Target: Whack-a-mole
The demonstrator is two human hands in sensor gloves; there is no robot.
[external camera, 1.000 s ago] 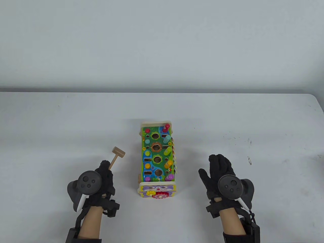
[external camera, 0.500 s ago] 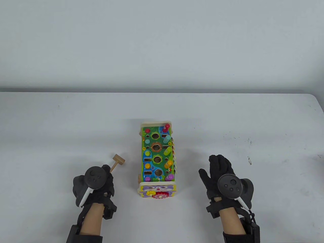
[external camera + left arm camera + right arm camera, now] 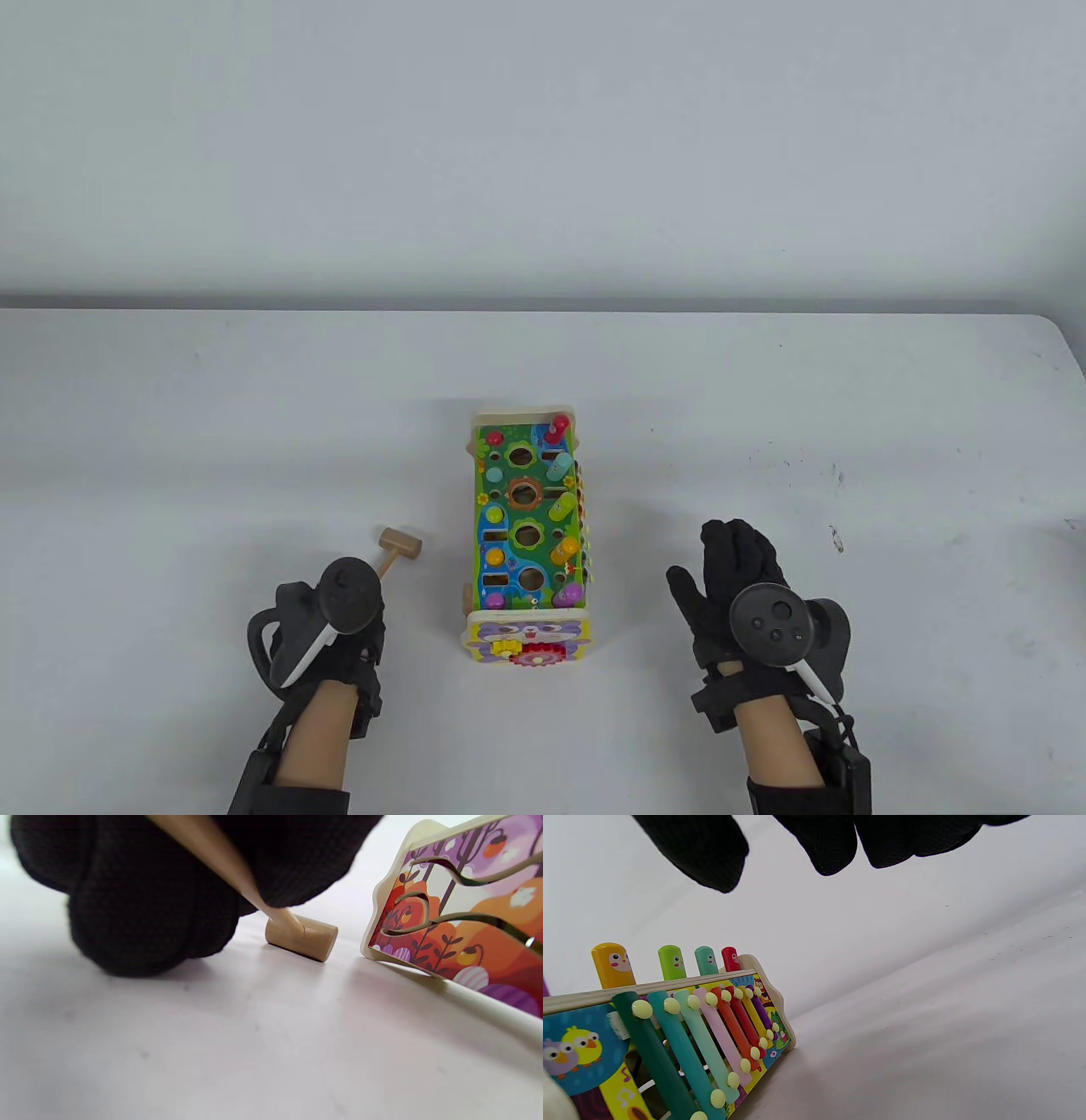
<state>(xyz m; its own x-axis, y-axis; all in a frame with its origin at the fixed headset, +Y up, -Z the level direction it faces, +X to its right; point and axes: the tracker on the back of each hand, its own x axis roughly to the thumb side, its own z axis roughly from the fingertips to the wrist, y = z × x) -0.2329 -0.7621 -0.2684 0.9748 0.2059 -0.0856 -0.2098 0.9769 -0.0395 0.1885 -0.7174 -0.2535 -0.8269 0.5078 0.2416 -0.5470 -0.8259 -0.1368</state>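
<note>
Toy: we see the toy [image 3: 528,526] standing mid-table [image 3: 170,424], long axis running near to far, gear panel at its near end.

Pegs, right row: five pegs [image 3: 562,509] stand raised; the right wrist view shows four of them upright above the xylophone bars [image 3: 712,1035].

Pegs, left row: only low coloured caps show here; we judge these already down.

Hammer: the hammer [image 3: 399,546] lies left of the toy, its head resting on the table, apart from the toy's side panel [image 3: 458,921].

Left hand: our left hand [image 3: 339,611] is curled around the handle, fingers [image 3: 140,899] closed on it and low against the table.

Right hand: our right hand [image 3: 738,577] sits right of the toy, fingers spread and flat, holding nothing, not touching the toy.

Progress: we cannot tell whether whacking is over or not begun; with the head down, either reads.

Left to do: if any, lift the hammer and strike the raised right row.
</note>
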